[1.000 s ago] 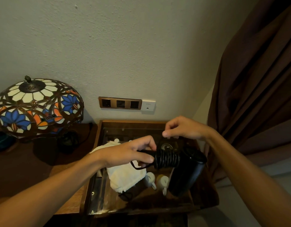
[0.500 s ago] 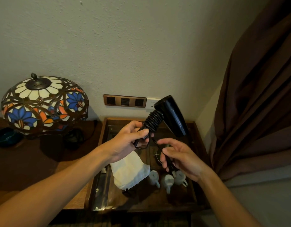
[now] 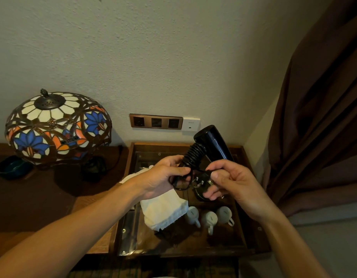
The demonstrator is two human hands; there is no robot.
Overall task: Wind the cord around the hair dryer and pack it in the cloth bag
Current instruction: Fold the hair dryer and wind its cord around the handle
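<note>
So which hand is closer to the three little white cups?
The right hand. It holds the plug just above the cups, while the left hand grips the hair dryer handle farther left, over the cloth bag.

Textured pale wall [image 3: 173, 47], brown curtain [image 3: 324, 117], stained-glass lamp [image 3: 57, 127] on dark wooden sideboard [image 3: 43, 197]

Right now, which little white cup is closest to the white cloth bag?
The leftmost small white ceramic cup, right beside the white cloth bag; the other two sit farther right.
</note>
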